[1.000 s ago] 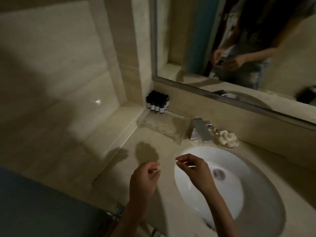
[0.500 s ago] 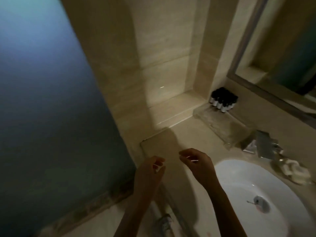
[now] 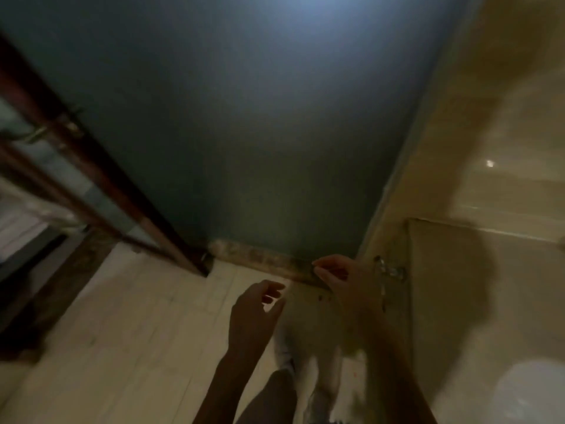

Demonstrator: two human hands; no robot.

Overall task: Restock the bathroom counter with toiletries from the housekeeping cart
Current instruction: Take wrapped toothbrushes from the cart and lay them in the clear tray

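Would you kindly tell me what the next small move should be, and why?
Probably a step left toward the doorway to fetch stock: none shows here, the left hand looks empty, the right hand is too blurred to judge, and the counter lies to the right.

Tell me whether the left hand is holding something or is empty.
Empty, as far as shows: the left hand has loosely curled fingers, and the floor shows between thumb and fingertips. The frame is blurred.
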